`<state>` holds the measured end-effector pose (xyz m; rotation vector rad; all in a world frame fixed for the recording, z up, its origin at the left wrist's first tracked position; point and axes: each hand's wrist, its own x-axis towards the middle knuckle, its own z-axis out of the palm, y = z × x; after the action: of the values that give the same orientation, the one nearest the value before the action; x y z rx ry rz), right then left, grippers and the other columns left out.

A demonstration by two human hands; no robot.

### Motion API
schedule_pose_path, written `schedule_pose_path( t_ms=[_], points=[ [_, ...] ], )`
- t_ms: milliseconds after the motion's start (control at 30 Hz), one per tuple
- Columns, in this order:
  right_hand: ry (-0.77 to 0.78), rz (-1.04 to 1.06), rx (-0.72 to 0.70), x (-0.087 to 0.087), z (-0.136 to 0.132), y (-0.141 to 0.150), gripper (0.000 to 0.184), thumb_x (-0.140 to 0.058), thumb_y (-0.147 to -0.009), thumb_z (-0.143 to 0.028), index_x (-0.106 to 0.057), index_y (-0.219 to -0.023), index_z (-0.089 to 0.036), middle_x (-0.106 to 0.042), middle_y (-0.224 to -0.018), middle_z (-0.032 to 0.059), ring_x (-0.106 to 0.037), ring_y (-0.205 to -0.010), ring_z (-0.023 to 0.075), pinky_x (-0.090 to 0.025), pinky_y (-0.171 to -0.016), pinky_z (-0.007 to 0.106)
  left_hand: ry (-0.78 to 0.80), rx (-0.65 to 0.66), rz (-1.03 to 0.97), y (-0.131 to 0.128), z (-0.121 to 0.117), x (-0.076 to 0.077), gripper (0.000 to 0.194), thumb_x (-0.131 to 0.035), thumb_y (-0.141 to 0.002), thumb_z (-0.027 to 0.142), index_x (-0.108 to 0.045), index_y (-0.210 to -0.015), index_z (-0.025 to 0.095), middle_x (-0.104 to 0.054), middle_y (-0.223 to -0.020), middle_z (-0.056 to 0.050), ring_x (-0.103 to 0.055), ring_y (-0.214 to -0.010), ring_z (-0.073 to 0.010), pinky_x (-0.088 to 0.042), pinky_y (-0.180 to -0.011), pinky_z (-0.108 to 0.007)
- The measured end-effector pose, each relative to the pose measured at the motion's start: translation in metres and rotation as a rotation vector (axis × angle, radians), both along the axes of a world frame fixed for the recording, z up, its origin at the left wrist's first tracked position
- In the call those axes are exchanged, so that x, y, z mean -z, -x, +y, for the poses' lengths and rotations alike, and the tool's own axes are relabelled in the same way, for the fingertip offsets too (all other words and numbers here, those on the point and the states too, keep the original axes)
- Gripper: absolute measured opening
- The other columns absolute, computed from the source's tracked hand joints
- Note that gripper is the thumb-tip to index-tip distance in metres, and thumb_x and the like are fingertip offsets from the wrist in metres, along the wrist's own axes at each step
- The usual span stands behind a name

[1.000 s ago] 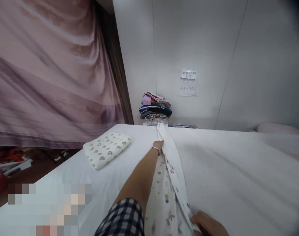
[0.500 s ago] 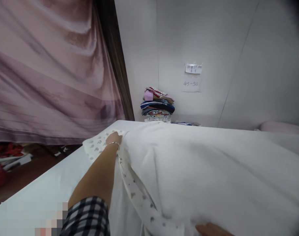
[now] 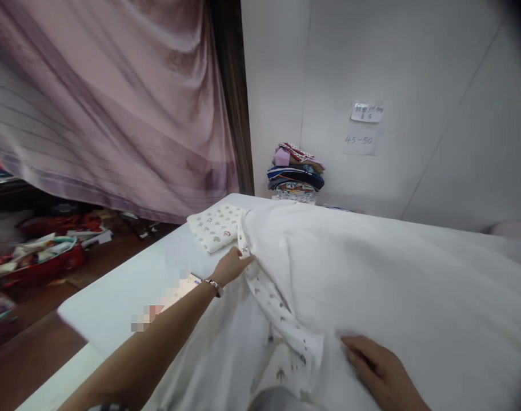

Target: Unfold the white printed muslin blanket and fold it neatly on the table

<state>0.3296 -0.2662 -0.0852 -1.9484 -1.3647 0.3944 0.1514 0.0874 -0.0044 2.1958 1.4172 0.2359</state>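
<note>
The half-curled left hand (image 3: pixel 231 267) touches printed cloth (image 3: pixel 267 294); the right hand (image 3: pixel 380 365) curls loosely over white fabric (image 3: pixel 350 274), both grips unclear.

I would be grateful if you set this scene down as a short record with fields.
Left hand: at the printed strip of the white fabric; grip unclear
Right hand: fingers curled, at the white fabric; contact unclear
Folded cloth: mushroom-like print, on the table, beyond the left hand
Stack of textiles: beyond the table's far edge
Wall paper: reads "45-50"
</note>
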Motion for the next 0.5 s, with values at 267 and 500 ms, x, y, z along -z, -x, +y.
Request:
schedule_pose_path(
  t_ms=[267, 500],
  points=[
    [0.069, -0.019, -0.03, -0.027, -0.001, 0.014, 0.034, -0.04, -0.087, -0.045, -0.065, -0.101, -0.026, -0.066, -0.091, 0.0032, -0.061, -0.08, 0.0179, -0.049, -0.072, 0.029, 0.562, 0.225, -0.195, 0.035, -0.088, 0.01, 0.057, -0.052, -0.063, 0.072, -0.051, -0.064, 0.016, -0.058, -0.057, -0.002, -0.05, -0.043, -0.0113, -0.03, -0.039, -0.023],
    [0.124, 0.29, -0.038, -0.042, 0.025, 0.048, 0.069, -0.052, -0.079, -0.044, -0.032, -0.14, -0.018, -0.062, -0.104, 0.0088, -0.057, -0.072, 0.0169, -0.048, -0.062, 0.031, 0.874, 0.175, -0.258, 0.027, -0.124, 0.012, 0.067, -0.053, -0.059, 0.076, -0.057, -0.078, 0.013, -0.063, -0.063, -0.005, -0.055, -0.046, -0.0135, -0.026, -0.041, -0.022]
  ],
)
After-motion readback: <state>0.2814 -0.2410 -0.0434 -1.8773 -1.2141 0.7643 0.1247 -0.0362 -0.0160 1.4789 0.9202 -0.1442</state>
